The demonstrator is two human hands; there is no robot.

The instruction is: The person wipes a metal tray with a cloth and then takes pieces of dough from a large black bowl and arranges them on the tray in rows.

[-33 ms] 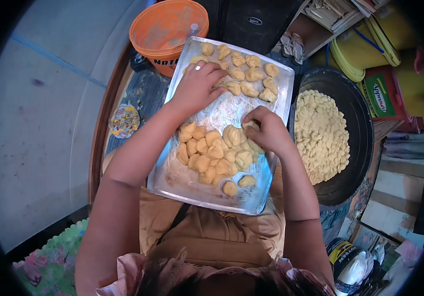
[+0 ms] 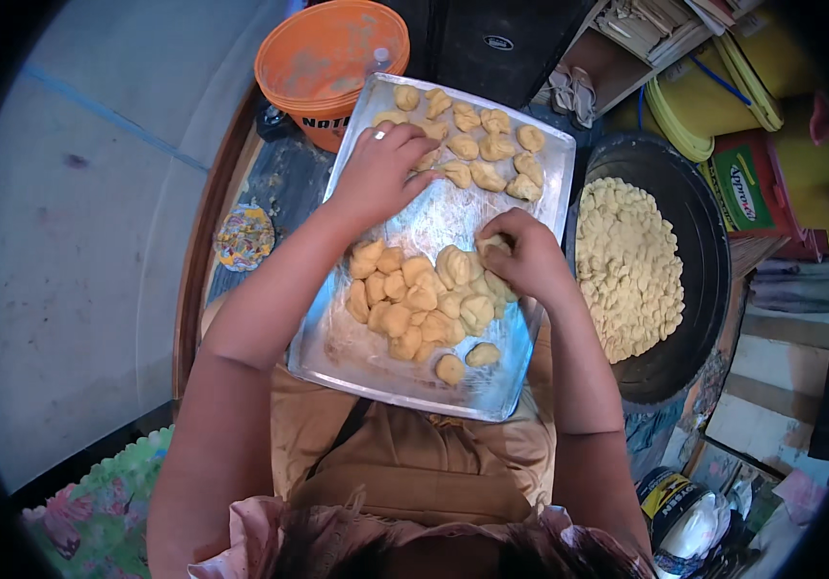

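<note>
A metal baking tray [image 2: 385, 381] rests on my lap, tilted in view. Small yellow dough pieces [image 2: 495, 147] stand in rows on its far half. Nearer me lies a loose heap of dough lumps [image 2: 419, 299], with two lumps apart from it. My left hand [image 2: 385, 174], a ring on one finger, reaches over the left end of the rows; its thumb and fingers close around a dough piece [image 2: 426, 162], partly hidden. At the heap's right edge my right hand [image 2: 530, 253] pinches a dough lump [image 2: 496, 244] between thumb and fingers.
Right of the tray stands a wide black basin [image 2: 706, 309] holding a mound of small dough bits [image 2: 626, 265]. An orange bucket [image 2: 284, 92] is beyond the tray's far left corner. Yellow buckets [image 2: 699, 106] and a shelf [image 2: 617, 63] with sandals [image 2: 573, 92] are at the far right.
My left hand has shifted very slightly toward the left over the rows. My right hand and the dough look the same.
</note>
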